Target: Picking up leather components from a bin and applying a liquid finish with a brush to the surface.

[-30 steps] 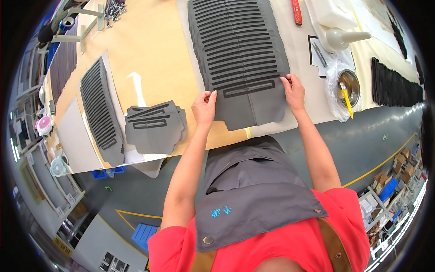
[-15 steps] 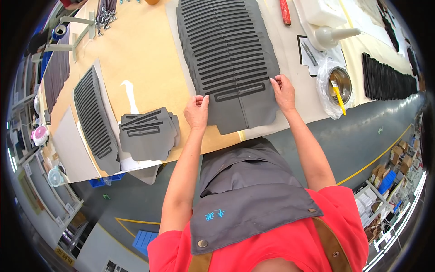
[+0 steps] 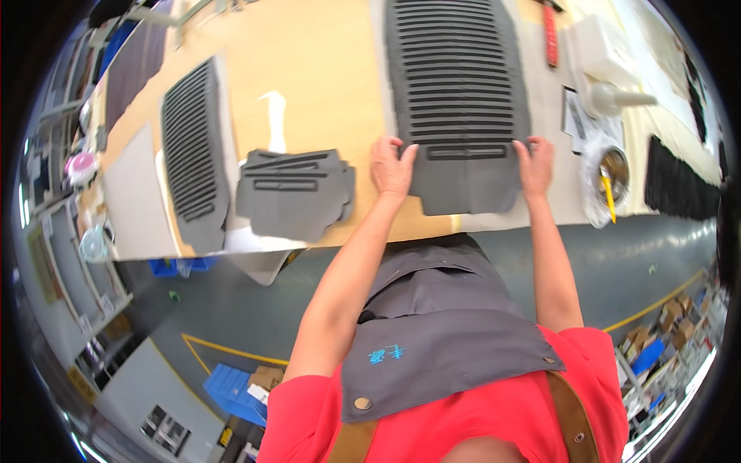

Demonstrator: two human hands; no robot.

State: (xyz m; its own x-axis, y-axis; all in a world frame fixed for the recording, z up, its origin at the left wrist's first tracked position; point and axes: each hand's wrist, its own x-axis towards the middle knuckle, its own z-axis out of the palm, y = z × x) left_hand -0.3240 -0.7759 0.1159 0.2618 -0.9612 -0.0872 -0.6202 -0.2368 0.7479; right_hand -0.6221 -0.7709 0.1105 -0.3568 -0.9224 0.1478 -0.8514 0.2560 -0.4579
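Note:
A long grey panel (image 3: 463,179) with rows of black strips lies on the table in front of me; its layered sides suggest several sheets stacked. At its left edge is my left hand (image 3: 392,168), thumb and fingers apart, the thumb tip touching the border. My right hand (image 3: 536,165) mirrors it at the right edge, its thumb against the panel and its fingers spread away. Neither hand holds anything that I can see. Between the hands, near the panel's lower end, runs a narrow black rectangular loop (image 3: 467,153).
Left of me lie a short stack of grey pieces (image 3: 289,208) and another striped grey panel (image 3: 202,224). To the right are a metal bowl (image 3: 615,166) with a yellow-handled brush (image 3: 608,199), a white bottle (image 3: 606,99), a red-handled tool (image 3: 550,37) and black strips (image 3: 679,174).
The view has shifted, so the table sits further right and higher. Both hands have gone from pinched fingers at the panel's sides to thumbs and fingers apart.

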